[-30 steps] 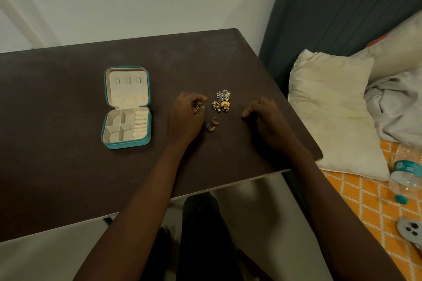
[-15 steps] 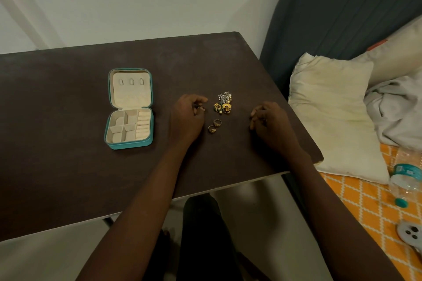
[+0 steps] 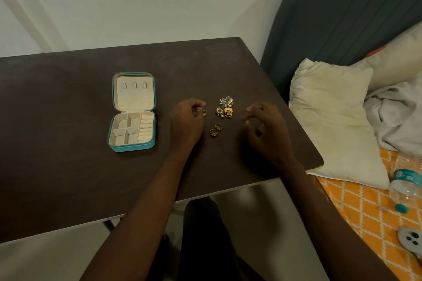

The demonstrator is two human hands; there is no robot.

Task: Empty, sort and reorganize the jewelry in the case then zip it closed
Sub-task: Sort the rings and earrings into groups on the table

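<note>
A small teal jewelry case [image 3: 133, 146] lies open on the dark table [image 3: 68, 166], its cream compartments bare. To its right my left hand [image 3: 186, 121] pinches a gold ring [image 3: 204, 112] between thumb and fingers. A heap of gold and silver jewelry [image 3: 225, 107] sits just right of that hand. Two gold rings [image 3: 216, 129] lie on the table below the heap. My right hand [image 3: 266, 131] hovers right of the jewelry with fingers loosely curled and nothing in them.
A dark padded headboard [image 3: 342, 13] and cream pillows [image 3: 331, 118] stand beyond the table's right edge. A plastic water bottle [image 3: 406, 189] lies on an orange patterned sheet [image 3: 365, 212]. A white wall runs behind the table.
My right hand has lifted off the table and its fingers have spread a little. My left hand keeps its pinch on the ring and has barely moved.
</note>
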